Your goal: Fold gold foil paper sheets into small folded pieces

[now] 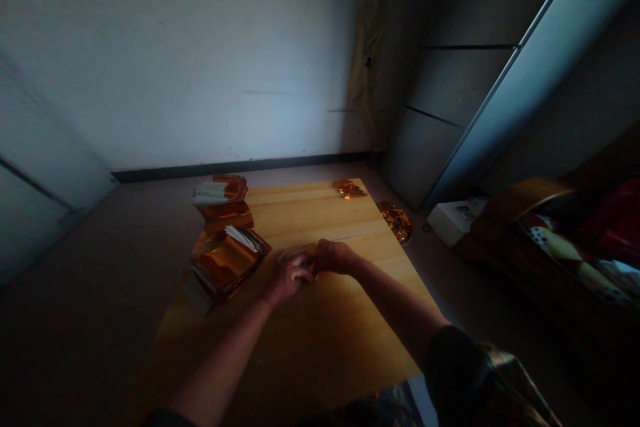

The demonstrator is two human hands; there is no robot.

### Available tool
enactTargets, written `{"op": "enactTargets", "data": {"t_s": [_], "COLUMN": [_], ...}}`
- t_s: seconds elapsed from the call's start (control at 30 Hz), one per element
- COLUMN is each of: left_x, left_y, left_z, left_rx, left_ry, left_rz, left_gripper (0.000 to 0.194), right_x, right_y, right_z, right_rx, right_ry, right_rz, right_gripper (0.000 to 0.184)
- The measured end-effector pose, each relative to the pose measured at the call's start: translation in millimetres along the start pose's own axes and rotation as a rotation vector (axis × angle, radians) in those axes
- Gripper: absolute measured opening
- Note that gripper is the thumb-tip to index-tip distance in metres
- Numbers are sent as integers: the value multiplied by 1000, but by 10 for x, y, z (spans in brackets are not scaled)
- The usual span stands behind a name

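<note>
My left hand (289,275) and my right hand (334,256) meet at the middle of a low wooden table (320,333). Both have their fingers curled together around a small shiny orange piece (311,265) that is mostly hidden between them. Just left of my left hand lies a stack of orange-gold foil sheets (226,260) with white edges. Behind it stands a second foil stack (225,203) with white paper on top.
A folded foil piece (349,189) lies at the table's far right corner. A heap of folded foil pieces (397,220) sits on the floor beside the table. A white box (455,220) and a wooden bed frame (525,240) stand to the right, a wardrobe behind.
</note>
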State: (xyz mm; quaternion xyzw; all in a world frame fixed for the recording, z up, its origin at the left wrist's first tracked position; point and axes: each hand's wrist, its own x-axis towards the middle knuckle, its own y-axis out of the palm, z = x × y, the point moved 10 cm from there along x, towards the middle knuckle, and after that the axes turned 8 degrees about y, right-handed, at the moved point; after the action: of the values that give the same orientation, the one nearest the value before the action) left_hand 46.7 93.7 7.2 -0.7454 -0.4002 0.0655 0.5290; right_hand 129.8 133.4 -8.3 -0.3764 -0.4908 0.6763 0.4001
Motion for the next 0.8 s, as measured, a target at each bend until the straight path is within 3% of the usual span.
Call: {"op": "enactTargets", "data": {"t_s": [0.17, 0.43, 0.8], "left_x": [-7, -22, -35], "left_y": [1, 54, 39], "left_z": [4, 59, 110], "left_rx": [-7, -6, 24], "left_ry": [5, -22, -48], "left_rz": [12, 12, -29], "left_gripper": [24, 26, 25], "right_x": [-93, -92, -117], "right_y": [-73, 6, -32], "right_z": [72, 88, 126], "right_rx": [-46, -82, -75], "right_ry": [-2, -21, -17], "right_rz": [4, -58, -11], "right_gripper": [31, 28, 30]}}
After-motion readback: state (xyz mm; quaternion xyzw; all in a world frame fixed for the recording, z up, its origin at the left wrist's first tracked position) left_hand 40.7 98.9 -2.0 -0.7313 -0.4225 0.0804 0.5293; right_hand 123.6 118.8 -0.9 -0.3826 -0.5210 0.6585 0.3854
